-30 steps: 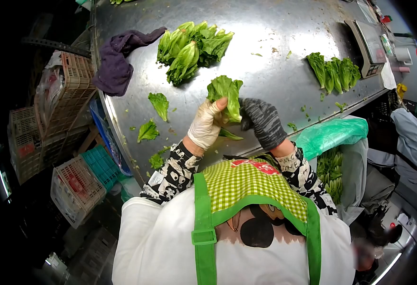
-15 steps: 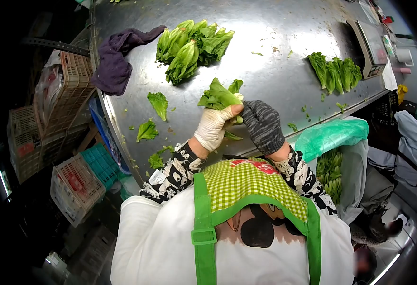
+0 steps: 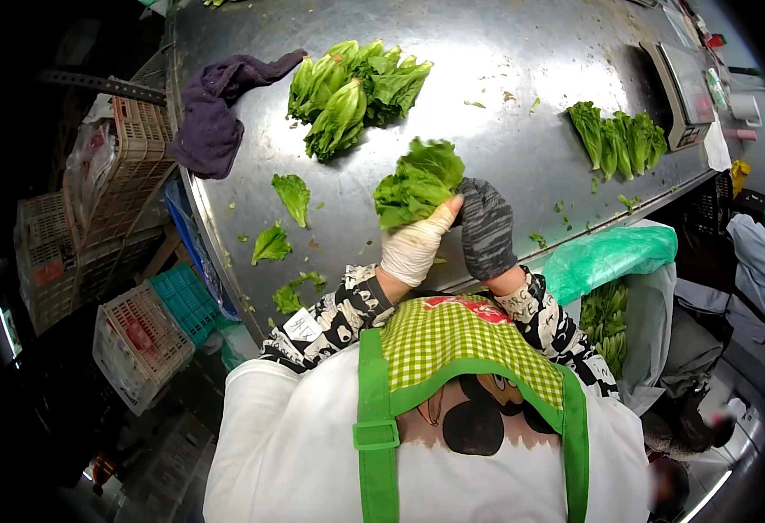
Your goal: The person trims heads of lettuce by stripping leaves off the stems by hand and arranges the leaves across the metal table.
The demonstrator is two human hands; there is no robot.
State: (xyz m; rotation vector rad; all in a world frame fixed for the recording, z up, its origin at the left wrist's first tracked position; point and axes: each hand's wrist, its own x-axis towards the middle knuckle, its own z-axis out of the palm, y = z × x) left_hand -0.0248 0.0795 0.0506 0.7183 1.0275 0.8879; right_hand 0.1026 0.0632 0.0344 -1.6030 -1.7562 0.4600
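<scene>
A small head of green leaf lettuce point(image 3: 417, 185) is gripped in my left hand point(image 3: 415, 247), which wears a white glove with the thumb tip bare. Its frilly leaves point away from me, over the metal table. My right hand point(image 3: 487, 228), in a dark grey knitted glove, is closed against the lettuce's right side near the base. Its fingertips are partly hidden behind the leaves and my left thumb. Beyond my hands lies a pile of lettuce heads point(image 3: 356, 91). Loose leaves point(image 3: 292, 199) are scattered to the left of my hands.
A purple cloth point(image 3: 212, 118) lies at the table's left edge. To the right, several lettuces point(image 3: 618, 139) sit in a row beside a scale point(image 3: 683, 87). A lined container of greens point(image 3: 605, 327) with green plastic point(image 3: 613, 254) stands at my right. Crates point(image 3: 121, 166) are stacked left.
The lettuce has turned so its leafy face shows more. My left hand has shifted slightly right and down; my right hand has rotated, still close against the lettuce.
</scene>
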